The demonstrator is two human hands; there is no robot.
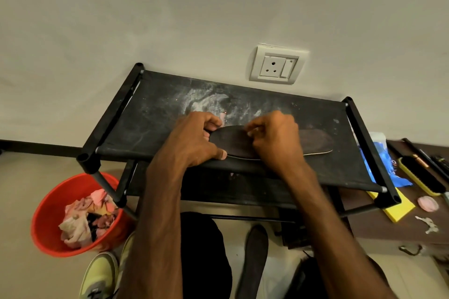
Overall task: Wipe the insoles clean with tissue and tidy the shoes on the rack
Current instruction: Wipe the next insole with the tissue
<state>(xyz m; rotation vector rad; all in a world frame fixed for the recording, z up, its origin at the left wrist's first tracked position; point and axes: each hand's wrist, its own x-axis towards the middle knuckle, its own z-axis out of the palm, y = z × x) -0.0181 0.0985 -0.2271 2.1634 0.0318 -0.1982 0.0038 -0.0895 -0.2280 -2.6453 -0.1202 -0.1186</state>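
– What are the fingers doing at this moment?

– The thumb point(220, 154) of the left hand point(194, 138) lies at the near edge of the insole point(313, 141), and its other fingers curl over the far edge. So this hand grasps one end, I think to stop it from sliding. The right hand point(274, 138) sits on the middle with the fingers clenched downward. If a tissue is inside them, I cannot tell; it is hidden.

– And where does the insole lie?

– Flat on the top shelf point(155, 114) of the black rack, close to the front bar, its long side along the bar. The cloth there is dusty, with white marks.

– Why is the red bucket point(46, 213) so near?

– It stands on the floor beside the rack's left leg and holds crumpled tissues, probably to drop the used ones in. A second insole point(255, 255) waits on the floor below, near a yellow-green shoe point(99, 272).
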